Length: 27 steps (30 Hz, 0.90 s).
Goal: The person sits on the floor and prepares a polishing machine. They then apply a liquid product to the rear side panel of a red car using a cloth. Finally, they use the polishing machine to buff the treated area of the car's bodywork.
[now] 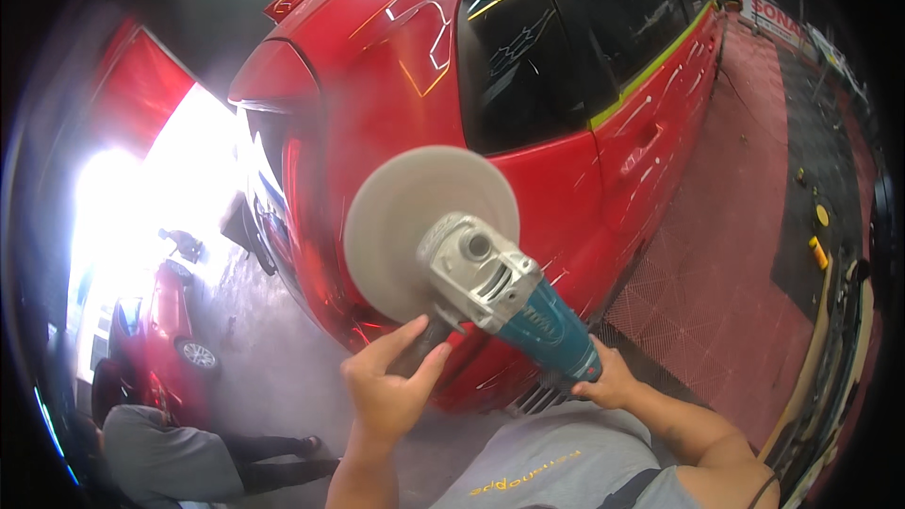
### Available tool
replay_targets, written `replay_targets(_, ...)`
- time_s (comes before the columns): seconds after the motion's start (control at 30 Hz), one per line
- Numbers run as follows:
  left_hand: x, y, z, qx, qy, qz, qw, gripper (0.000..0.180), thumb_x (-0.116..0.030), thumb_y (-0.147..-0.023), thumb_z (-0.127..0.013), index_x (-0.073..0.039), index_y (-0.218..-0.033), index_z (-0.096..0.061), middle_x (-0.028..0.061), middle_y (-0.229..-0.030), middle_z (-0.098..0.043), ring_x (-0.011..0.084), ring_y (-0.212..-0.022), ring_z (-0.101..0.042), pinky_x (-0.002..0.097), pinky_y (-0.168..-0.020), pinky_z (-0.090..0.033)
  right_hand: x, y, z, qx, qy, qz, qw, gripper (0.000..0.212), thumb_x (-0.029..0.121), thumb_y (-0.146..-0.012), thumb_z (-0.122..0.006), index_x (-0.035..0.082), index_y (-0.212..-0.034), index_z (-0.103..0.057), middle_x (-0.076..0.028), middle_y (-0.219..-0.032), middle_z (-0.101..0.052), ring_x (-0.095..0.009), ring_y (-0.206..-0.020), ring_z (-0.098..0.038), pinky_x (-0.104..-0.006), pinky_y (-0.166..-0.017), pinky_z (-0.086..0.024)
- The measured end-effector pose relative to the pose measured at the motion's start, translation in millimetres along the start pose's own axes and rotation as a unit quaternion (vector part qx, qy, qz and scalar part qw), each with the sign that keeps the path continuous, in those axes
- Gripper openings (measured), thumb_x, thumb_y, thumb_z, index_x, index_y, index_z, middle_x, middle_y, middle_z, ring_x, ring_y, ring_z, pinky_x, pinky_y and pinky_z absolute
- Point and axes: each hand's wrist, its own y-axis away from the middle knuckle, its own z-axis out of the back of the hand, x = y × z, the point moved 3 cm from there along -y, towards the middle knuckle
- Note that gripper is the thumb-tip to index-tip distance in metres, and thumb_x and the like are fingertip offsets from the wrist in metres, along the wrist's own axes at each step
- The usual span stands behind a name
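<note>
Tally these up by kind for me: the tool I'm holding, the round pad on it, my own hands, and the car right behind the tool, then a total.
Polisher: 1
Round pad: 1
Hands: 2, left hand and right hand
Large red car: 1
Total: 5

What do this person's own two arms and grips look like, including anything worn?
The left grip and right grip are bare human hands; no glove or watch shows. The left forearm is uncovered; the bare right forearm carries a small dark marking. The person wears a grey fabric shirt with yellow lettering and a dark strap.
</note>
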Motion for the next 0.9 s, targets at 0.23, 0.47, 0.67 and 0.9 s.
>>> replay_targets(0.23, 25.6, 20.8, 38.3, -0.007, -0.008, -0.018, 1.000, 0.041, -0.008, -0.077, -0.094, 0.004, -0.114, -0.081, 0.0162, -0.100, -0.083, 0.0156, -0.089, -0.078, 0.0293, -0.085, -0.060, 14.2, 16.8, -52.9, -0.031, 0.024, 0.027, 0.999, 0.112, 0.048, -0.084, -0.091, 0.003, -0.168, -0.031, -0.027, -0.133, -0.073, -0.043, -0.123, -0.072, -0.0455, -0.104, -0.057)
replay_targets(0.47, -24.4, -113.6, 17.2, -0.007, 0.086, -0.145, 0.986, 0.037, -0.014, -0.084, -0.091, 0.003, -0.115, -0.081, 0.0102, -0.102, -0.082, 0.0123, -0.093, -0.073, 0.0299, -0.085, -0.057, 100.1, -34.1, 41.6, -0.186, 0.152, 0.129, 0.962, 0.101, 0.051, -0.095, -0.080, 0.006, -0.170, -0.028, -0.024, -0.137, -0.070, -0.038, -0.121, -0.072, -0.0492, -0.110, -0.053)
replay_targets(0.67, -63.4, -180.9, 26.3, 0.038, 0.092, -0.128, 0.987, 0.039, -0.030, -0.095, -0.084, -0.001, -0.120, -0.081, 0.0048, -0.087, -0.079, 0.0049, -0.061, -0.060, 0.0221, -0.057, -0.048, 160.8, -61.2, 90.4, -0.162, 0.004, -0.028, 0.986, 0.087, 0.059, -0.095, -0.077, 0.006, -0.156, -0.045, -0.014, -0.122, -0.071, -0.027, -0.116, -0.068, -0.0421, -0.106, -0.052)
replay_targets(0.9, -8.3, -49.1, 16.1, -0.030, 0.045, -0.135, 0.989, 0.035, -0.017, -0.090, -0.088, 0.002, -0.118, -0.081, 0.0140, -0.105, -0.083, 0.0179, -0.085, -0.076, 0.0299, -0.080, -0.060, 88.4, -13.0, 38.1, -0.133, 0.119, 0.053, 0.982, 0.111, 0.071, -0.084, -0.081, 0.000, -0.160, -0.043, -0.021, -0.137, -0.072, -0.033, -0.131, -0.068, -0.0445, -0.113, -0.049)
